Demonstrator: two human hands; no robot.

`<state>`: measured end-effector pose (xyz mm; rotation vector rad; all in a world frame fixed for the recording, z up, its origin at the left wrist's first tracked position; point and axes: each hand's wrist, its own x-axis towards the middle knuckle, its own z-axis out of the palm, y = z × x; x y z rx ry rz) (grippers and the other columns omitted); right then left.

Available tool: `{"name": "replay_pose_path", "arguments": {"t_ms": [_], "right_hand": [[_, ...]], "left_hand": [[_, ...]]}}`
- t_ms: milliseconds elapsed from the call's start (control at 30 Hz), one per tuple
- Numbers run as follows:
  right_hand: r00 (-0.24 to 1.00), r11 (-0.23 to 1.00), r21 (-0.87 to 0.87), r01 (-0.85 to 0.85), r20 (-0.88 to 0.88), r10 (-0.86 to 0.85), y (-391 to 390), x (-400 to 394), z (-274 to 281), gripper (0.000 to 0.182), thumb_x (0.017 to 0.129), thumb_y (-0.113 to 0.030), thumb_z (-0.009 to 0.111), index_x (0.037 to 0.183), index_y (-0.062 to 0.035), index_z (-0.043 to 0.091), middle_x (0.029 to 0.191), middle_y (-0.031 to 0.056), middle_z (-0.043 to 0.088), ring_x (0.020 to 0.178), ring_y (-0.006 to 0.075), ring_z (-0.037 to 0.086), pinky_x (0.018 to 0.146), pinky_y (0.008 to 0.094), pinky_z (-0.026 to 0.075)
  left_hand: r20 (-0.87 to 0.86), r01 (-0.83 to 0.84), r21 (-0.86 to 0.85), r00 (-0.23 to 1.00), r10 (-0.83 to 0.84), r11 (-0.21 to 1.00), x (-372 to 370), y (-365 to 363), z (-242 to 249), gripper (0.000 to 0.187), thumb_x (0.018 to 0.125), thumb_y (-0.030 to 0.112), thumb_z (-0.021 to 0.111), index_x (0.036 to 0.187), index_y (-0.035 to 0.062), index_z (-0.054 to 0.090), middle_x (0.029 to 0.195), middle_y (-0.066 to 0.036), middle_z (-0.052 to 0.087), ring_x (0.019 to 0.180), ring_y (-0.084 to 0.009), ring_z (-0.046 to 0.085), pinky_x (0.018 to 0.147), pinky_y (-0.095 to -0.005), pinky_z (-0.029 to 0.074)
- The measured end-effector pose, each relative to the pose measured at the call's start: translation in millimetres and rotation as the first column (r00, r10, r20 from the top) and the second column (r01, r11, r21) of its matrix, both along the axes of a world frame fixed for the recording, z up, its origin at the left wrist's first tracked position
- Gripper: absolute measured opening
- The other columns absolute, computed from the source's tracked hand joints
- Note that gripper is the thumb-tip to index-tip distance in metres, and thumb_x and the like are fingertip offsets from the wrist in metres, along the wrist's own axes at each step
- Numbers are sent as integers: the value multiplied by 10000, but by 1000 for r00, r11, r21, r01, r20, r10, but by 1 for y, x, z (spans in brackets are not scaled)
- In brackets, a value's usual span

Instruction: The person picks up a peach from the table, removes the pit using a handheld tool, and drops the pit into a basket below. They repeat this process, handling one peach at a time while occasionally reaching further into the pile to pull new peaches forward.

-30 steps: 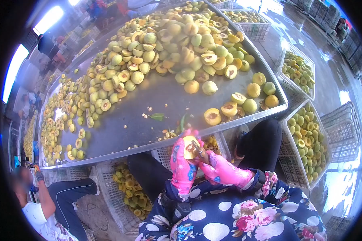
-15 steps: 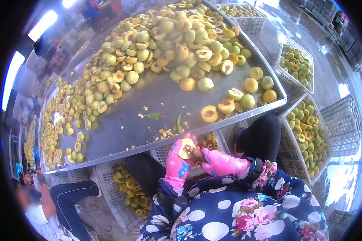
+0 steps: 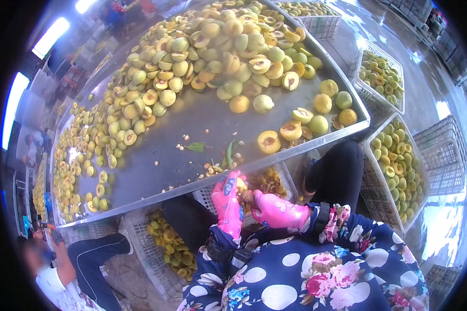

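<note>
My left hand (image 3: 228, 205), in a pink patterned glove, is closed around a halved yellow fruit (image 3: 241, 186) just below the near rim of the metal table (image 3: 192, 188). Against the fruit, from the right, comes my right hand (image 3: 279, 211), also gloved in pink, with its fingers closed. A small dark tool seems to stick out between its fingers and the fruit, but its shape is mostly hidden. Beneath both hands stands a crate with fruit pieces (image 3: 269, 181). Close to the rim lie a green leaf (image 3: 195, 147), small pits and halved fruits (image 3: 269, 142).
A large heap of halved fruit (image 3: 213, 57) covers the table's far side. Crates of fruit stand right (image 3: 394, 171), upper right (image 3: 381, 78) and lower left (image 3: 171, 249). An upright empty crate (image 3: 441, 155) is far right. Another person (image 3: 62, 274) sits at lower left.
My left hand has turned, so the fruit's cut face shows less. My right hand has shifted slightly left, and the view has moved a little.
</note>
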<state>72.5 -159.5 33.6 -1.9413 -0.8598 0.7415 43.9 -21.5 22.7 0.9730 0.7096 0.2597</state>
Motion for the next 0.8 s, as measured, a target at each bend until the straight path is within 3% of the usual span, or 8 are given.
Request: {"name": "replay_pose_path", "arguments": {"t_ms": [133, 233, 333, 533, 633, 667, 733, 800], "right_hand": [[957, 994, -94, -46, 280, 71, -1, -3, -16, 237, 830, -128, 519, 991, 36, 457, 664, 166, 558, 572, 320, 592, 489, 395, 430], [955, 992, -81, -92, 274, 111, 6, -4, -14, 239, 842, -141, 522, 987, 37, 457, 639, 160, 548, 560, 292, 594, 460, 379, 428], [977, 990, 141, 19, 207, -48, 10, -9, -18, 241, 848, -164, 535, 964, 35, 467, 630, 161, 543, 560, 281, 598, 467, 372, 437], [964, 993, -117, -31, 259, 61, 10, -1, -17, 207, 822, -144, 537, 949, 13, 493, 661, 179, 567, 558, 283, 605, 479, 357, 457], [985, 988, 123, -98, 150, 79, 10, 1, -12, 181, 834, -133, 508, 953, 3, 488, 633, 130, 559, 507, 227, 586, 427, 321, 446], [988, 995, 70, -73, -133, 82, 9, 2, -1, 216, 842, -131, 497, 998, 17, 485, 619, 106, 545, 481, 211, 563, 413, 312, 436], [767, 997, -48, -63, -641, 18, 8, 7, 33, 290, 856, -129, 475, 1088, 44, 478, 590, 60, 517, 431, 178, 517, 383, 293, 414], [629, 1000, 8, -4, -778, 9, 6, 4, 22, 192, 860, -140, 477, 964, 16, 518, 561, 15, 462, 402, 116, 450, 355, 250, 371]], "left_hand": [[-29, 13, 82, 1000, -11, 997, -1, 5, -5, 204, 860, 154, 618, 978, -12, 625, 904, -95, 652, 775, -161, 632, 582, -271, 520], [-11, -16, 26, 1000, 16, 1000, 0, 4, 2, 204, 851, 146, 625, 979, -12, 629, 868, -100, 657, 741, -159, 629, 589, -266, 517], [-6, -39, -14, 999, 39, 999, -3, 2, 9, 199, 843, 147, 633, 969, -7, 636, 844, -107, 658, 707, -156, 623, 591, -259, 515], [4, -54, 84, 999, 54, 995, 0, 4, -1, 187, 850, 148, 619, 963, 1, 641, 838, -117, 656, 678, -155, 614, 558, -266, 512], [10, -58, 64, 998, 58, 996, -3, 4, -2, 188, 852, 148, 615, 968, 3, 639, 851, -121, 655, 675, -158, 612, 547, -270, 509], [9, -55, 49, 998, 55, 997, -4, 4, 0, 187, 851, 149, 616, 970, 6, 638, 855, -121, 654, 673, -159, 611, 544, -272, 509], [5, -48, 33, 999, 47, 998, -6, 3, 4, 193, 852, 160, 616, 977, 14, 636, 859, -120, 653, 668, -162, 609, 537, -274, 510], [2, -46, 21, 999, 46, 999, -6, 1, 6, 204, 856, 179, 612, 988, 24, 632, 861, -117, 651, 661, -163, 607, 528, -274, 510]]}}
